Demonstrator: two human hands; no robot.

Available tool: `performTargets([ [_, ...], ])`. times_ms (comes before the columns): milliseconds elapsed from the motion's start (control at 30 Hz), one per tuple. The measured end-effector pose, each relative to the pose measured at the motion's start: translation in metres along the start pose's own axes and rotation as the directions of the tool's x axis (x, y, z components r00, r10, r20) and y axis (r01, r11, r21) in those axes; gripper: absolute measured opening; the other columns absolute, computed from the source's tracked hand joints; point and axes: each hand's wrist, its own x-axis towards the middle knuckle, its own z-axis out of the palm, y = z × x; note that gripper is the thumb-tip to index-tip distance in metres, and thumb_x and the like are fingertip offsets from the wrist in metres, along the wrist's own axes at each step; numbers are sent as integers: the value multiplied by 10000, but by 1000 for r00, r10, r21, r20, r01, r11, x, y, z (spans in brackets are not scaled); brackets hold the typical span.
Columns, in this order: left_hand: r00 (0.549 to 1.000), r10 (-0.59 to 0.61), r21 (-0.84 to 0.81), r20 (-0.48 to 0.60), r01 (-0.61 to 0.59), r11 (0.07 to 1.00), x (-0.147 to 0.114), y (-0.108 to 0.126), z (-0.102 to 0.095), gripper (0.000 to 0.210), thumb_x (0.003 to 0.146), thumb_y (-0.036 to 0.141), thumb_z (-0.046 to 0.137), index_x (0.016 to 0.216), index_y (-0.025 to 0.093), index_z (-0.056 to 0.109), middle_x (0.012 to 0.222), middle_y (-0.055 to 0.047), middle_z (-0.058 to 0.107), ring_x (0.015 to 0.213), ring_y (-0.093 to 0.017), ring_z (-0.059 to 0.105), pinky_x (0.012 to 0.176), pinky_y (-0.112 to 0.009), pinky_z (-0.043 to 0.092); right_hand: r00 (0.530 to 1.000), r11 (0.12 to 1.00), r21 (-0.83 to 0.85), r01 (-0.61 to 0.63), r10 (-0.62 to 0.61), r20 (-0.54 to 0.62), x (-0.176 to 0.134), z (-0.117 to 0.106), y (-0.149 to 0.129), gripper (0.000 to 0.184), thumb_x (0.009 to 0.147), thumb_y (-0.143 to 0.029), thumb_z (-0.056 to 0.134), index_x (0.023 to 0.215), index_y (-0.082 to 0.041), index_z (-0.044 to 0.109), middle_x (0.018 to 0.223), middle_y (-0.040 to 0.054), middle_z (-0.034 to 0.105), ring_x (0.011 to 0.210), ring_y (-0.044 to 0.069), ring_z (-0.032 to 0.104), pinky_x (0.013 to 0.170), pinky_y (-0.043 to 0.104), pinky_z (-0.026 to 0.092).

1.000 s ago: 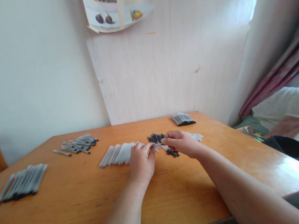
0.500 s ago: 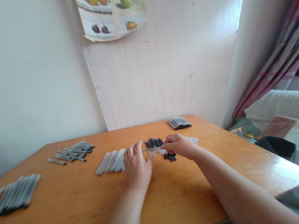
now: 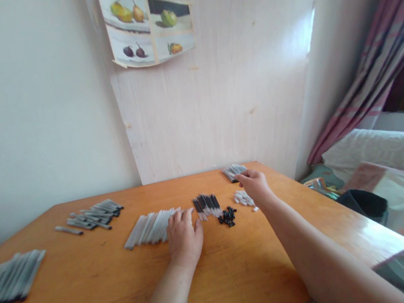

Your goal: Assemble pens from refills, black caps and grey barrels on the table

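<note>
On the table (image 3: 94, 295), a pen pile (image 3: 93, 217) lies near the far left corner, with a pen row (image 3: 14, 279) before it near the left edge; across the middle run, left to right, tubes (image 3: 148, 228), refills (image 3: 208, 204) and caps (image 3: 243, 198), plugs (image 3: 227, 216) just before the refills, and behind, near the far right corner, what seem more pens (image 3: 232, 172)

On the orange-brown wooden table (image 3: 104, 283) we see black-ended pens (image 3: 14, 280) near the left edge, a loose pile (image 3: 93, 217) by the far left corner, a dark-ended row (image 3: 231, 173) toward the far right corner — and mid-surface, white tubes (image 3: 149, 229), dark rods (image 3: 207, 204), black bits (image 3: 228, 216), white pieces (image 3: 243, 198).
</note>
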Motion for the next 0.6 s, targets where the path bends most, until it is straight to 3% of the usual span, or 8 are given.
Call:
performTargets([
  [200, 1000, 10, 10, 28, -10, 1000, -2, -3, 2, 272, 844, 249, 512, 1084, 182, 619, 1053, -115, 624, 1027, -282, 529, 924, -435, 400, 984, 992, -69, -103, 91, -156, 35, -15, 22, 310, 703, -426, 554, 689, -130, 641, 528, 19, 545, 455, 123, 433, 433, 248, 300],
  [600, 998, -4, 18, 63, 2, 1000, 0, -4, -1, 248, 846, 254, 506, 1030, 175, 653, 1036, -100, 640, 1000, -267, 542, 914, -433, 427, 962, 939, -277, -206, 142, -234, 87, -28, 87, 296, 707, -388, 539, 781, -141, 685, 616, 41, 620, 535, 152, 519, 485, 243, 339],
])
